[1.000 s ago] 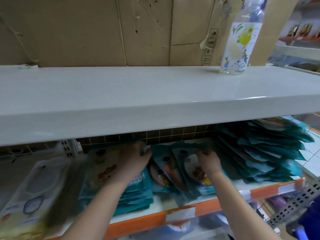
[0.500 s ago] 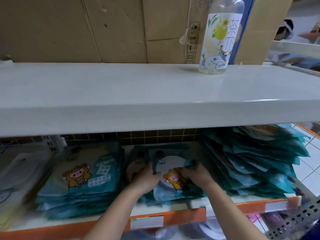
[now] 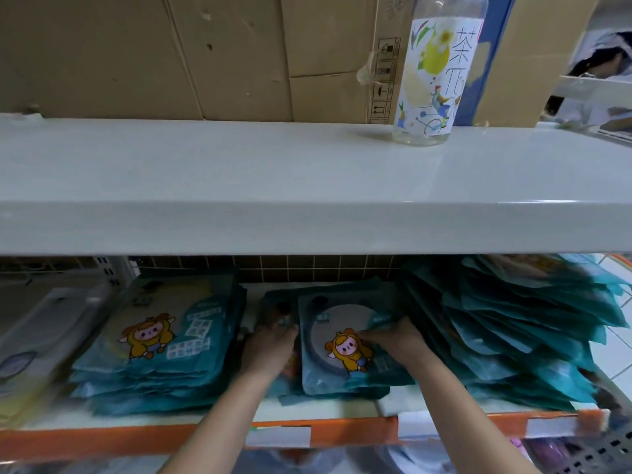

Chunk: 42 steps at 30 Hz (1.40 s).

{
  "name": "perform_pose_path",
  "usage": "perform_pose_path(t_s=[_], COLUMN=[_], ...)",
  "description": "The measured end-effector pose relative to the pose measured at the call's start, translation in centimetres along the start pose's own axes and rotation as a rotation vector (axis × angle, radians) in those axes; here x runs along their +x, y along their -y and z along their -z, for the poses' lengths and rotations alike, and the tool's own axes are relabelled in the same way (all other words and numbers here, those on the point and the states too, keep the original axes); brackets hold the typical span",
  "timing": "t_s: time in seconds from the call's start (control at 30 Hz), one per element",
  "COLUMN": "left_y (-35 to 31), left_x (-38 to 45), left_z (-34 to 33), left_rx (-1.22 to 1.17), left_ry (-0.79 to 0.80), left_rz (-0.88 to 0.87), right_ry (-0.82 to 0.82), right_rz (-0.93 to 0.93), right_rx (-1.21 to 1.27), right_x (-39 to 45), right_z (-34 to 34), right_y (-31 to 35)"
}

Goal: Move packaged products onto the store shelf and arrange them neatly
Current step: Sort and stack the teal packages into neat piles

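Since a second ago both hands have pulled in from being spread across two piles and now sit on either side of the middle stack [image 3: 342,354]. The left stack [image 3: 160,340] isn't being touched any more and looks pretty squared up.

Left hand [image 3: 268,350] is against the middle stack's left edge, fingers together and curled a bit over the side, more pressing than gripping as far as I can tell. Right hand [image 3: 398,340] lies on the top pack at its right side, fingers fairly flat and pointing toward the cartoon figure; can't tell whether the thumb is hooked under anything.

Progress-wise: the packs are already up on the lower shelf [image 3: 342,436], so I'd say the moving part is mostly done here. Middle stack looks like it's getting its final nudge straight. What's left is the right heap [image 3: 513,333], which is fanned out and leaning, corners sticking out every way, right beside the middle stack. That one needs proper tidying.

The upper shelf [image 3: 239,172] only has a bottle [image 3: 434,73] in front of cardboard [image 3: 171,53].
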State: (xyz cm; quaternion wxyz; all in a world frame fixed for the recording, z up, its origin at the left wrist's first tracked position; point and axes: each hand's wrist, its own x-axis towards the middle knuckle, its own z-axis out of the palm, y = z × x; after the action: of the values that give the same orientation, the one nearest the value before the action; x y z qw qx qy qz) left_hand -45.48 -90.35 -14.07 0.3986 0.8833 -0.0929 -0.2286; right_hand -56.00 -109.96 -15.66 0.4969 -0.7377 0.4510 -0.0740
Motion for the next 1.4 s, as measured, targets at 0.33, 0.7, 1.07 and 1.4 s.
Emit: perform_pose_path(t_s=[0.33, 0.7, 1.07, 1.4], left_y=[-0.7, -4.8, -1.3, -3.0], left_x=[-0.1, -0.7, -0.6, -1.0], left_z=[-2.4, 0.5, -2.3, 7.8], left_rx=[-0.28, -0.559, -0.5, -0.445], left_ry=[0.153, 0.149, 0.197, 0.002], left_rz=[0.053, -0.351, -0.242, -0.207], right_ry=[0.12, -0.077, 0.01, -0.076], right_rz=[0.031, 0.393, 0.302, 0.428], right_rx=[0.096, 0.476, 0.482, 0.27], right_x=[-2.0, -4.2, -4.6, -7.7], right_z=[-0.5, 2.1, -0.6, -2.9], right_y=[0.3, 3.2, 0.4, 8.7])
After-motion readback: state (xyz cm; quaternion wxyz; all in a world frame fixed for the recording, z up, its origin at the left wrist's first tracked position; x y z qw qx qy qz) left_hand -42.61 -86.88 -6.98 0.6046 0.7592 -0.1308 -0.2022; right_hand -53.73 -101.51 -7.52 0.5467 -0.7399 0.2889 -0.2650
